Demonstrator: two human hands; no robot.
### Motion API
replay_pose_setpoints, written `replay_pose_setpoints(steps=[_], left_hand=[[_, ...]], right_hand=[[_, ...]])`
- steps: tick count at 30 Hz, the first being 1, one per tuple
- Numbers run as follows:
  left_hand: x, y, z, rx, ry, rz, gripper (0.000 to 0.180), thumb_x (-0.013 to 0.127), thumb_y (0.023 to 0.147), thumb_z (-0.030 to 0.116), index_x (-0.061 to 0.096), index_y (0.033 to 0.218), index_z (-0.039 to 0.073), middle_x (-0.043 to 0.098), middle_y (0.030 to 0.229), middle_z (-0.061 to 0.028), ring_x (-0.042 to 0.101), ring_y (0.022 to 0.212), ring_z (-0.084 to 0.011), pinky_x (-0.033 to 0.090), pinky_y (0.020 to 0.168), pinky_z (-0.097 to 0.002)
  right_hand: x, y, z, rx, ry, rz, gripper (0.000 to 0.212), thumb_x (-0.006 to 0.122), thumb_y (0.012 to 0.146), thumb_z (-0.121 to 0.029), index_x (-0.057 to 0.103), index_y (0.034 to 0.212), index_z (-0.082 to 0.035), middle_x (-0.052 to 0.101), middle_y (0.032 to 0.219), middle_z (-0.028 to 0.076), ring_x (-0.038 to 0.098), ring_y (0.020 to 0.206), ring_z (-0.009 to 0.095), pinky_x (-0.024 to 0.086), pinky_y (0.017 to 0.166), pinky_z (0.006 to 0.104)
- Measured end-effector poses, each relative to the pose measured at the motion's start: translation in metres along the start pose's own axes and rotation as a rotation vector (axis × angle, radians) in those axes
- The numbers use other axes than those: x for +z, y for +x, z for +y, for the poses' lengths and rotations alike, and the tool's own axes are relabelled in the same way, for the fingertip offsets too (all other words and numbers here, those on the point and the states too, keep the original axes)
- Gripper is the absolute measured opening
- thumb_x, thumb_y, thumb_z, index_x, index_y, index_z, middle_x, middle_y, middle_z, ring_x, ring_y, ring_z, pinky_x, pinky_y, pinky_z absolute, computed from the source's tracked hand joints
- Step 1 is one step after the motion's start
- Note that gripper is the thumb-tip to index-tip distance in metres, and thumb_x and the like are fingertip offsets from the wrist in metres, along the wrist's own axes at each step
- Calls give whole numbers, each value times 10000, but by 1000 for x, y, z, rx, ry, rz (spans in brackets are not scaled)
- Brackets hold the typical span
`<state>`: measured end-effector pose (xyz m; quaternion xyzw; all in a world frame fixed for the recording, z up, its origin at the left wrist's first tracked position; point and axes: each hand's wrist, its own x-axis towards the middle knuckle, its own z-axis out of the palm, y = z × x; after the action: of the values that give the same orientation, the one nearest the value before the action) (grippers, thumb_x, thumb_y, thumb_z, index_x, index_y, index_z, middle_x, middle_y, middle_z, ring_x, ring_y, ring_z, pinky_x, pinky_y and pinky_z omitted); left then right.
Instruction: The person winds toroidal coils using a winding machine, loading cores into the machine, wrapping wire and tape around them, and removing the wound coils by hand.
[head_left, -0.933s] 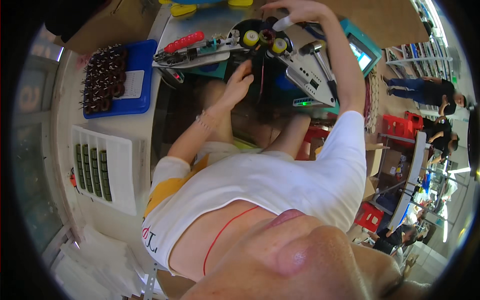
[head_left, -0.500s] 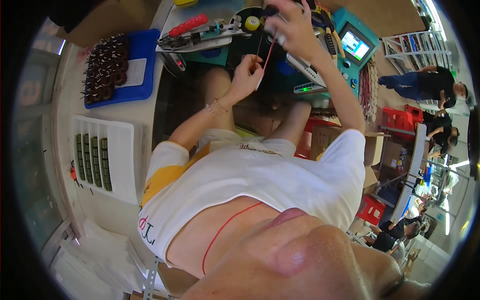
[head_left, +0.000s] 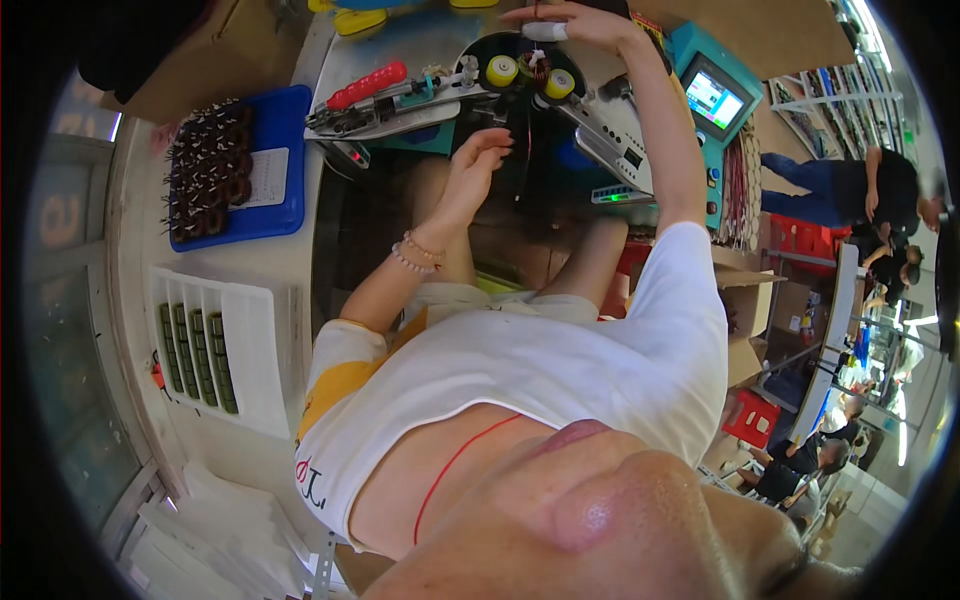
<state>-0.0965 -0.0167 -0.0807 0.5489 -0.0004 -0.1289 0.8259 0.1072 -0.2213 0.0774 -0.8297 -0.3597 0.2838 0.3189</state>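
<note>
At the top centre of the frame, a small dark reddish coil (head_left: 537, 66) sits between two yellow rollers (head_left: 502, 70) on a machine. The right hand (head_left: 583, 24) reaches over from the right, just above the coil, fingers stretched out toward the left, with a white wrap on one finger; whether it has hold of anything I cannot tell. Lower and to the left, the left hand (head_left: 472, 170) hangs about half open, fingers loosely bent, with nothing visible in its grasp.

To do this well, I would judge, the coil should sit evenly against both rollers, with fingertips kept out of the pinch points and the free hand close by to guide any slack.

Counting outward: one coil, two yellow rollers, one red handle (head_left: 367, 85) left of them, and one teal control box (head_left: 750, 122) with a lit screen at upper right. On the bench (head_left: 265, 260) at the left stand two trays. One blue tray (head_left: 273, 120) carries one sheet of paper (head_left: 268, 178) and many dark rings (head_left: 208, 170), too crowded to count. One white tray (head_left: 256, 350), below it in the frame, holds four rows of green pieces (head_left: 222, 360), their exact number unclear.
</note>
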Motion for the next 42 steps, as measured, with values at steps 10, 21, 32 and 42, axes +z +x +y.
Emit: replay_pose_setpoints(steps=[10,21,32,42], left_hand=[[-6,78,-35,539,515,-49,251,593,956,217,637,1097,13,662,940,-168,637,866,-307,485,811,-344],[27,-4,95,-154,-127,-229,372,494,1034,318,596,814,36,461,580,53,414,515,-63,364,518,-224],[-70,34,175,1049,1376,170,275,639,939,312,669,868,48,630,745,-140,600,677,-356,482,626,-386],[-128,17,202,741,214,88,502,502,1028,380,499,621,86,415,529,3,373,464,-87,307,441,-258]], right_hand=[[42,-108,-70,16,-224,286,446,663,868,-150,576,1300,-82,574,1280,97,599,1108,258,486,944,363],[103,-127,-70,7,-304,286,397,535,814,9,626,1198,-37,670,1052,164,642,975,306,497,877,353],[116,-34,-31,117,-636,595,382,616,859,-134,580,1238,-172,551,1176,176,586,1074,400,491,921,448],[155,-16,-13,98,-1087,902,530,709,697,-81,552,1196,-162,592,1056,143,614,1030,346,418,938,519]])
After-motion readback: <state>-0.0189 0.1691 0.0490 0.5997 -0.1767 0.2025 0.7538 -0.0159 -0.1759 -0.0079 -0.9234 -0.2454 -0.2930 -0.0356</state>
